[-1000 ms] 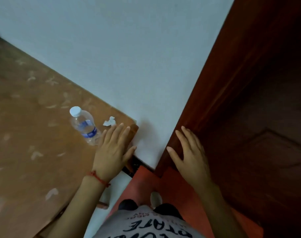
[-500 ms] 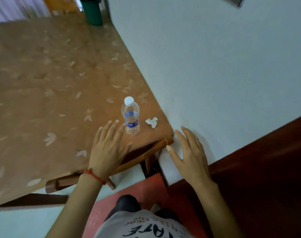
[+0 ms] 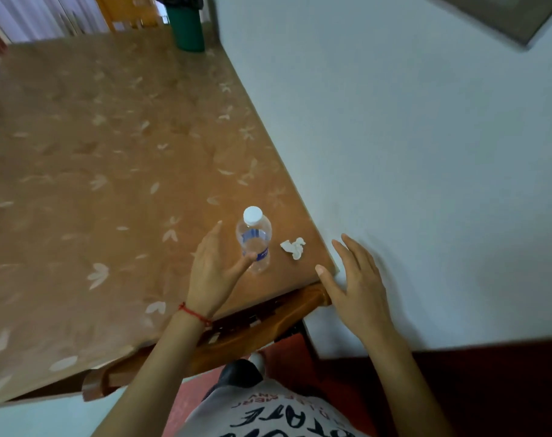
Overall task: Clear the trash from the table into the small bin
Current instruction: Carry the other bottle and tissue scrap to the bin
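A clear plastic bottle with a white cap and blue label stands upright near the right corner of the brown leaf-patterned table. A crumpled white tissue lies just right of it. My left hand is open beside the bottle, thumb reaching in front of its lower part, fingers apart on its left side. My right hand hovers open at the table's corner, next to the pale wall. A green bin stands at the table's far end.
The pale wall runs along the table's right edge. A wooden chair is tucked under the near edge. The floor below me is red. Another chair back shows beyond the table's far end.
The view has swung left from the dark door toward the table, revealing the bin. My left hand has turned and spread around the bottle; my right hand has stayed open near the corner.
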